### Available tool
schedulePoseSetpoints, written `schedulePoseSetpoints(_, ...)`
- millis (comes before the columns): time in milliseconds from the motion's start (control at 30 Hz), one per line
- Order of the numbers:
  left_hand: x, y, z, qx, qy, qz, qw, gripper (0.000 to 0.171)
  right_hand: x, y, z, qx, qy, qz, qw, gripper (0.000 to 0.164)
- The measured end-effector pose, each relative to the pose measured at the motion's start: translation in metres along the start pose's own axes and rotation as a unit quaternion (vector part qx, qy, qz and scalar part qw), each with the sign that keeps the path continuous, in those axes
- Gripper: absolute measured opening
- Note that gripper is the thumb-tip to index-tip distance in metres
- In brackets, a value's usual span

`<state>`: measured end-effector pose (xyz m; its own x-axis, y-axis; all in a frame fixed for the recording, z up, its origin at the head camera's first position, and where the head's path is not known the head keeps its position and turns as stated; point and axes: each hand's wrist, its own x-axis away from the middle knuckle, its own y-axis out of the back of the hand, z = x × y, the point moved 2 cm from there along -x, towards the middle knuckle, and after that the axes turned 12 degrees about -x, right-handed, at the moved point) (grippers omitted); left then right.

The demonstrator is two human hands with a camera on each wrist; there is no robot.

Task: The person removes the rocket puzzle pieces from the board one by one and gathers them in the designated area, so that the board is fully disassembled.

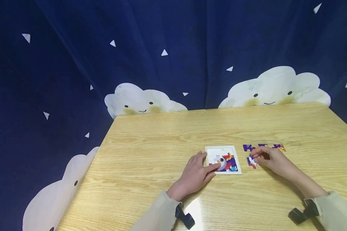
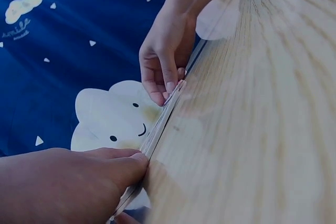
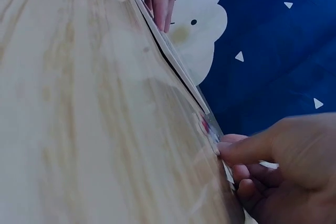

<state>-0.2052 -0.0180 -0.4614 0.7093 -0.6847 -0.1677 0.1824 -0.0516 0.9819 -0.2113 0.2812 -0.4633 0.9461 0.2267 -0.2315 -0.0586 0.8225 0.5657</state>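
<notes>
A square puzzle tray (image 1: 237,150) with a pale rim lies on the table, its lower part filled with joined pieces showing a white bird-like head on purple and red. My left hand (image 1: 194,173) rests along the tray's left side, the index finger stretched over the pieces and the thumb by the near edge. To the right of the tray, my right hand (image 1: 274,160) pinches a puzzle piece (image 1: 251,161) in purple, white and red between thumb and fingers, close over the table. In the right wrist view the right thumb (image 3: 247,149) lies at the piece's edge.
Beyond the right hand lie a purple puzzle piece (image 1: 247,147), another partly covered piece (image 1: 263,145) and an orange-and-purple piece (image 1: 280,147), in a row. The wooden table (image 1: 150,138) meets a dark blue curtain (image 1: 162,29) with cloud prints at its back and left.
</notes>
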Motion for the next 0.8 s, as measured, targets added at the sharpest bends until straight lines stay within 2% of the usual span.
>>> schedulePoseSetpoints(467, -0.0006, -0.0004, -0.0010, -0.008, 0.001, 0.007, 0.9999, 0.037, -0.0006, 0.0004, 0.0010, 0.016, -0.007, 0.007, 1.000, 0.015)
schedulePoseSetpoints(800, -0.0019, -0.0038, -0.0024, -0.031, 0.005, 0.034, 0.9989, 0.039, -0.0006, 0.0023, 0.0002, -0.009, -0.056, 0.014, 0.998, 0.013)
